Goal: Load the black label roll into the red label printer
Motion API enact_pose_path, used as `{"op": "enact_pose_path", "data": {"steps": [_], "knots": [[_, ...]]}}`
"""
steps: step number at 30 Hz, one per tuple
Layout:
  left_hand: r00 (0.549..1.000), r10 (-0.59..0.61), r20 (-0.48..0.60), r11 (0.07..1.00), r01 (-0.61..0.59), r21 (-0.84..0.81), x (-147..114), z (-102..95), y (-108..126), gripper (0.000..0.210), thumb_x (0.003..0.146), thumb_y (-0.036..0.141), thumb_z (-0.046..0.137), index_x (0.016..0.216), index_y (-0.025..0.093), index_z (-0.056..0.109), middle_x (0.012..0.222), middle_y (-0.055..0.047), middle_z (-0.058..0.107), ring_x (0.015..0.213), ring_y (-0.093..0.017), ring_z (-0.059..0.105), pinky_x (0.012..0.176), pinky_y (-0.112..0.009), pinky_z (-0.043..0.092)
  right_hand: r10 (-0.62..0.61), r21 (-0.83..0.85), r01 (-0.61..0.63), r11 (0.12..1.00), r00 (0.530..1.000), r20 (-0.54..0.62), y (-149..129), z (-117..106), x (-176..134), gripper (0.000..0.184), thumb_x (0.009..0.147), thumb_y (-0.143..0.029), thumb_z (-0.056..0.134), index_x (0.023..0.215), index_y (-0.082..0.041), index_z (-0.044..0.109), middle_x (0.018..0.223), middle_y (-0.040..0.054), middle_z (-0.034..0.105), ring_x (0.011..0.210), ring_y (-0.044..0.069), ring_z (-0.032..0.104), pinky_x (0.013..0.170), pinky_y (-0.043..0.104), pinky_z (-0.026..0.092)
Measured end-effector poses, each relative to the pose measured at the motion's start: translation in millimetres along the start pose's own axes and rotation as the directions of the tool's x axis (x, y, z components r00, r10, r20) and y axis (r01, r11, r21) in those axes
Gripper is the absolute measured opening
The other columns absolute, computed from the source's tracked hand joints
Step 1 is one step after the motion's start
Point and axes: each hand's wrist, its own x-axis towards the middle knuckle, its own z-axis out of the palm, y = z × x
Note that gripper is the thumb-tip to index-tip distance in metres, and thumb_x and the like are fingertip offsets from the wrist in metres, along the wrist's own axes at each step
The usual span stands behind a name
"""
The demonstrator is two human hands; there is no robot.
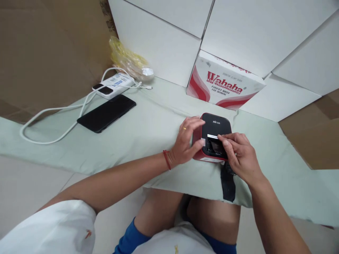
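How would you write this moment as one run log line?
left hand: at red-and-black boxy device | right hand: at its dark top opening | behind: white-and-red cardboard box

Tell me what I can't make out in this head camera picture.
In the head view:
Part of the right side of the red-and-black device: covered by the right hand.
Fine print on the white label on its top: too small.
Contents of the yellow plastic bag: mostly hidden by crumpled plastic.
Full extent of the brown cardboard: cut off by the left edge.
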Motion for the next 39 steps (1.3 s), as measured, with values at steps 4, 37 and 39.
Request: {"op": "enact_pose_path", "data": {"steps": [4, 37, 39], "knots": [[0.960, -0.278, 0.042, 0.935, 0.280, -0.218, 5, -1.5, -8, 0.069, 0.095, 0.049, 0.069, 0.154, 0.024, 0.045, 0.160, -0.015, 0.045, 0.159, -0.034, 0.036, 0.136, -0.054, 0.026, -0.017, -0.006, 0.017, 1.000, 0.999, -0.028, 1, 3, -1, 0.029, 0.109, -0.028, 0.056, 0.125, -0.023, 0.080, 0.108, 0.0092, 0.077, 0.099, 0.025, 0.067, 0.089, 0.045, 0.056], [0.711, -0.630, 0.313, 0.485, 0.675, -0.556, 11, 12.5, -9, 0.110, 0.063, 0.024, 0.074, 0.164, 0.028, 0.032, 0.179, -0.008, 0.026, 0.166, -0.033, 0.021, 0.137, -0.047, 0.020, 0.441, -0.588, -0.050, 0.807, 0.713, 0.545, -7, 14, 103, 0.037, 0.092, -0.025, 0.071, 0.128, -0.022, 0.077, 0.117, 0.0169, 0.082, 0.101, 0.036, 0.078, 0.076, 0.039, 0.055], [0.715, -0.628, 0.308, 0.505, 0.675, -0.538, 10, 13.0, -12, 0.106, 0.064, 0.024, 0.074, 0.162, 0.028, 0.035, 0.177, -0.008, 0.029, 0.166, -0.033, 0.023, 0.137, -0.048, 0.018, 0.443, -0.587, -0.056, 0.808, 0.714, 0.542, -10, 26, 109, 0.032, 0.089, -0.024, 0.075, 0.120, -0.018, 0.079, 0.110, 0.0194, 0.082, 0.094, 0.035, 0.078, 0.073, 0.039, 0.054]]}}
